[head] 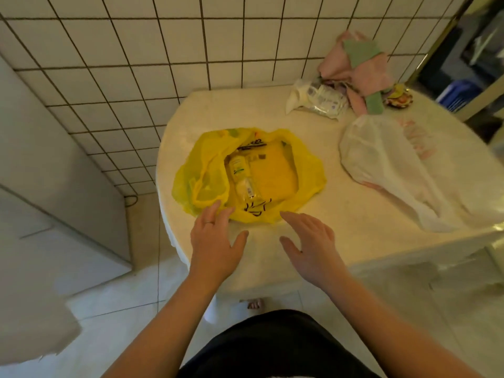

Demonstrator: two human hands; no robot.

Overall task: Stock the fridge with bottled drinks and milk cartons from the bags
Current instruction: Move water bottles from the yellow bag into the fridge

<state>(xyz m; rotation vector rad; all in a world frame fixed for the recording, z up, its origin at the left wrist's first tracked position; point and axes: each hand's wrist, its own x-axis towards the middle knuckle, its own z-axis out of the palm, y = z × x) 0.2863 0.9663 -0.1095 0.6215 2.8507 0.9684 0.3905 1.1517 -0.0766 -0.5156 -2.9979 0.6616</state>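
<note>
1. On the pale round-edged table [300, 124] in front of me lies a yellow bag [305, 170], its mouth spread wide and facing up.
2. Inside it, near the middle, a small bottle [238, 166] lies on its side, with a second bottle [246, 188] end to end with it, nearer to me. Both look clear or pale.
3. Just right of the bottles is a flat yellow rectangle [274, 170]; I cannot tell whether it is a carton or only the bag's bottom.
4. My left hand [215, 241] is flat with its fingers straight and slightly spread, the tips on the bag's near edge. It grips nothing.
5. My right hand [311, 241] is also spread and relaxed, holding nothing, its fingertips just beside the bag's near rim. Whether it touches the tabletop I cannot tell.
6. A white bag [381, 159] lies slumped on the table's right side, well apart from the yellow one; its contents are hidden.
7. At the table's far edge, against the tiled wall [136, 50], sit a wrapped white packet [319, 100] and a heap of pink and green cloths [360, 72].
</note>
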